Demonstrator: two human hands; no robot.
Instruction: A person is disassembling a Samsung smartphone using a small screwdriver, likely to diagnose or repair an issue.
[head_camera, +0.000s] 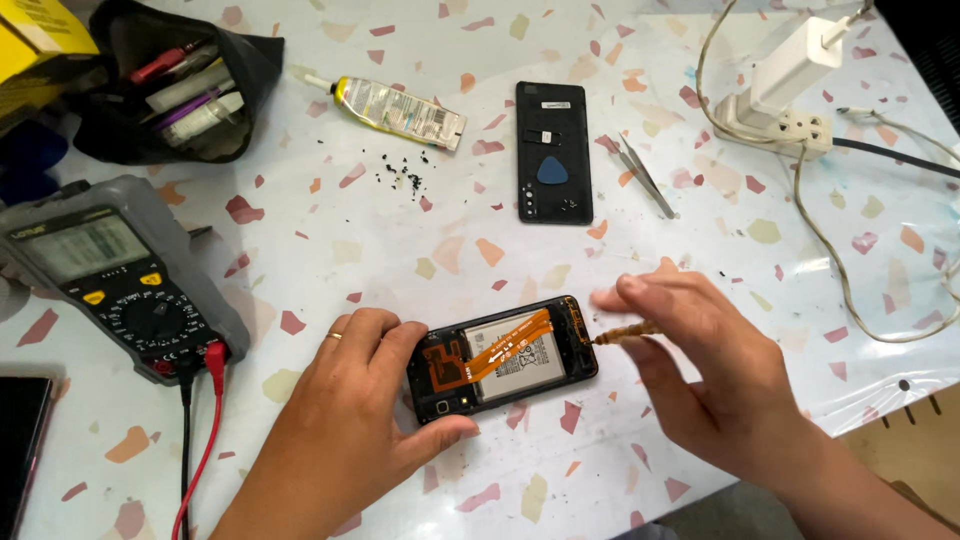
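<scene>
While we steady the phone (503, 360) with our left hand (365, 400), thumb at its near edge and fingers curled over the far-left corner, we should keep the screwdriver (625, 334) upright on its screw and press lightly. Our right hand (700, 365) pinches the driver, whose tip meets the phone's right end. The opened phone lies flat on the table (400, 250), its orange flex exposed between our hands.
</scene>
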